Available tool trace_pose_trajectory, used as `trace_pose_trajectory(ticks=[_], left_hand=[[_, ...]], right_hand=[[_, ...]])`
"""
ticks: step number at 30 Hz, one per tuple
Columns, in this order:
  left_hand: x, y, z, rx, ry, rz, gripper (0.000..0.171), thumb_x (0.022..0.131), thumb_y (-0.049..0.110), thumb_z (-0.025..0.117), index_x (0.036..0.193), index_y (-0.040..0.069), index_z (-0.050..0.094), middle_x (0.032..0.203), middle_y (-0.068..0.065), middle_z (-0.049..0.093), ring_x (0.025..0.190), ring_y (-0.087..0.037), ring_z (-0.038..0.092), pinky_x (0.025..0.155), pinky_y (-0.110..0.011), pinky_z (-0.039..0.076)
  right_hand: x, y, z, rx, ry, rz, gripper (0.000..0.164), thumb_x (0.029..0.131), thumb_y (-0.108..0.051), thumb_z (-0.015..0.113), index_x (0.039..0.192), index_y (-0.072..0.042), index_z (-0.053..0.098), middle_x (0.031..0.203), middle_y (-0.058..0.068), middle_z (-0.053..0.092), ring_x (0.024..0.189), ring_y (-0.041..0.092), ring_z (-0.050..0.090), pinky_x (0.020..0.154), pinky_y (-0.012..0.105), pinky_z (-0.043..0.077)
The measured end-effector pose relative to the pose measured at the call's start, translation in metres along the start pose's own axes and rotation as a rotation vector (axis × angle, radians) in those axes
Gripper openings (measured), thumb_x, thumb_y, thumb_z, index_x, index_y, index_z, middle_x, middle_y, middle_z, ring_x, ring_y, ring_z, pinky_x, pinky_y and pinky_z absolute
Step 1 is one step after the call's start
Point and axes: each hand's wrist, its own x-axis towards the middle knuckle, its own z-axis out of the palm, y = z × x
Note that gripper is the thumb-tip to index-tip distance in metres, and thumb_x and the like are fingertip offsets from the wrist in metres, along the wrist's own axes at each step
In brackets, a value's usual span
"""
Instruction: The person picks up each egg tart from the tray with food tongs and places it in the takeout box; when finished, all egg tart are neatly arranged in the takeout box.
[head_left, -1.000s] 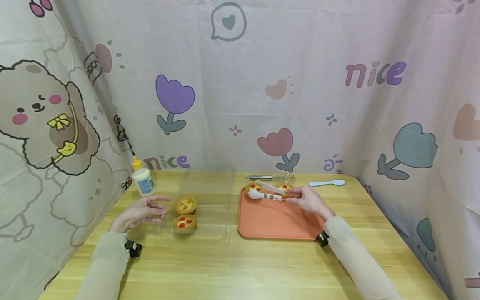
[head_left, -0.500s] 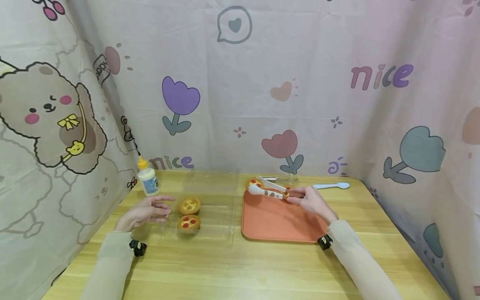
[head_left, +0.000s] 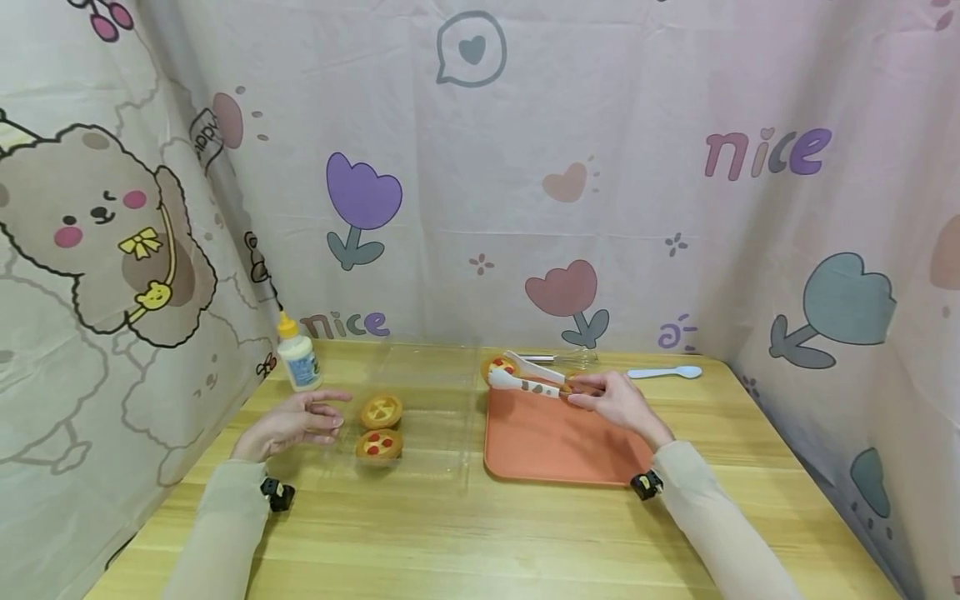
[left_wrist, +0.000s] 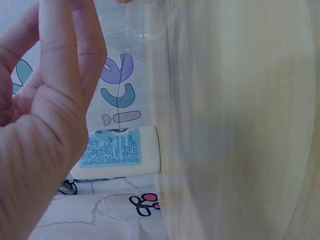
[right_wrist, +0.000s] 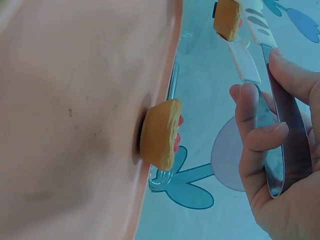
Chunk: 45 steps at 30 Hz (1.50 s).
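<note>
My right hand (head_left: pixel 618 408) grips a pair of tongs (right_wrist: pixel 290 135) with white, brown-spotted tips. Between those tips is a small tart (head_left: pixel 492 363) with red topping, raised at the far left corner of the orange tray (head_left: pixel 562 442). Another red-topped tart (right_wrist: pixel 159 135) sits on the tray, mostly hidden behind the hand in the head view. On the left, a clear plastic container (head_left: pixel 435 417) with its lid up holds two tarts, one yellow-topped (head_left: pixel 382 412) and one red-topped (head_left: pixel 379 447). My left hand (head_left: pixel 296 423) stays at the container's left side, fingers relaxed and holding nothing.
A white bottle (head_left: pixel 302 364) with a yellow nozzle stands behind my left hand. Behind the tray lies a whisk (head_left: pixel 570 359), and a light blue spoon (head_left: pixel 667 372) lies to its right. A patterned curtain (head_left: pixel 465 167) closes off the table's back and sides.
The tongs have lifted the red-topped tart off the tray and carried it left toward the container. My left hand keeps its place. The head view has shifted slightly.
</note>
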Motion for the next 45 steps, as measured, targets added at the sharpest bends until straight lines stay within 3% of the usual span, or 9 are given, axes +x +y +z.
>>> trace_pose_trajectory(ticks=[12,16,22,25,34,40,45], left_hand=[[0.003,-0.001,-0.001,0.013,-0.007,-0.003,0.063,0.093,-0.001,0.06,0.147,-0.006,0.029,0.108,-0.012,0.063,0.096,-0.024,0.067,0.091,-0.046,0.058],[0.003,-0.002,0.0,0.006,-0.005,-0.001,0.063,0.093,-0.001,0.06,0.147,-0.007,0.028,0.108,-0.013,0.063,0.095,-0.025,0.068,0.09,-0.045,0.059],[0.002,-0.006,-0.001,0.002,-0.016,0.006,0.063,0.093,-0.001,0.059,0.147,-0.007,0.027,0.108,-0.013,0.064,0.094,-0.025,0.068,0.088,-0.043,0.06],[0.002,-0.007,-0.001,0.001,-0.026,0.005,0.062,0.094,-0.002,0.058,0.147,-0.008,0.026,0.108,-0.012,0.064,0.094,-0.024,0.068,0.088,-0.042,0.06],[0.001,-0.002,0.0,0.015,-0.005,0.002,0.063,0.093,0.0,0.061,0.147,-0.007,0.028,0.108,-0.012,0.063,0.094,-0.024,0.068,0.089,-0.044,0.059],[0.001,-0.002,-0.001,0.019,-0.003,-0.005,0.063,0.093,0.0,0.06,0.147,-0.007,0.028,0.108,-0.012,0.063,0.093,-0.023,0.068,0.087,-0.041,0.06],[0.001,-0.003,0.0,0.009,0.0,0.005,0.06,0.093,-0.001,0.06,0.146,-0.006,0.031,0.108,-0.011,0.063,0.094,-0.023,0.068,0.087,-0.041,0.06]], right_hand=[[-0.001,-0.003,0.0,0.016,-0.013,0.022,0.039,0.088,-0.037,0.073,0.123,-0.022,0.07,0.118,0.002,0.072,0.1,0.013,0.069,0.086,0.039,0.057],[-0.001,-0.008,0.001,0.004,-0.015,-0.001,0.04,0.086,-0.041,0.073,0.122,-0.025,0.07,0.116,0.001,0.072,0.095,0.014,0.07,0.078,0.032,0.058],[-0.001,-0.016,0.008,0.067,-0.063,-0.052,0.039,0.089,-0.032,0.072,0.126,-0.019,0.068,0.119,0.008,0.071,0.088,0.015,0.071,0.066,0.024,0.058],[-0.002,-0.021,0.013,0.084,-0.069,-0.052,0.038,0.089,-0.032,0.072,0.125,-0.021,0.068,0.121,0.006,0.07,0.09,0.011,0.07,0.068,0.023,0.058],[0.002,-0.035,0.021,0.137,-0.107,-0.099,0.042,0.091,-0.033,0.07,0.128,-0.014,0.066,0.12,0.009,0.07,0.1,0.016,0.07,0.076,0.025,0.059],[0.006,-0.042,0.027,0.107,-0.123,-0.103,0.041,0.091,-0.037,0.069,0.128,-0.019,0.066,0.115,0.003,0.073,0.094,0.013,0.07,0.068,0.023,0.056],[0.012,-0.05,0.034,0.057,-0.13,-0.124,0.042,0.09,-0.038,0.07,0.127,-0.02,0.067,0.11,0.001,0.074,0.073,0.014,0.066,0.056,0.022,0.048]])
